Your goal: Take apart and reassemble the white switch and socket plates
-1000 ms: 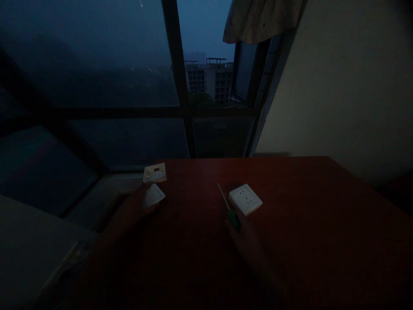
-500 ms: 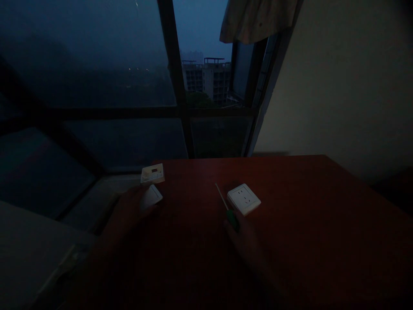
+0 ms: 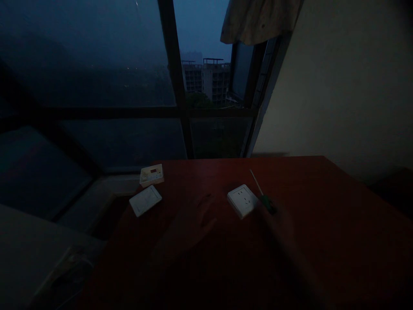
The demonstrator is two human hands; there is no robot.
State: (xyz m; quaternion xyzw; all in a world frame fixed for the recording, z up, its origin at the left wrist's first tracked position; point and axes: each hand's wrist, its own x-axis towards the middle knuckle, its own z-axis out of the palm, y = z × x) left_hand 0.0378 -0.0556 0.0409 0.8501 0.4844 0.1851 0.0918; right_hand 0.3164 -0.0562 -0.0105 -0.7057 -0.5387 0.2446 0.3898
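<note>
A white wall socket [image 3: 242, 199] lies face up on the reddish-brown table [image 3: 200, 181], its slots showing. My right hand [image 3: 279, 221] is at its right edge, closed around the green handle of a screwdriver [image 3: 267, 201] whose shaft points up and away. To the left of the socket, my left hand [image 3: 196, 221] is over the table with its fingers apart and nothing in them; it is dim. Farther left lies a flat white plate [image 3: 146, 200], and just behind it an open white mounting box [image 3: 152, 174]. Neither is being touched.
Dark window frames [image 3: 182, 110] rise behind the table's far edge. A pale wall [image 3: 329, 86] stands on the right, and a curtain [image 3: 260, 21] hangs at the top. Beyond the table's left side is a low pale surface [image 3: 35, 245]. The room is very dark.
My left hand has let go of the white plate and moved right toward the socket. My right hand, with the screwdriver, has shifted right, past the socket's front corner to its right side.
</note>
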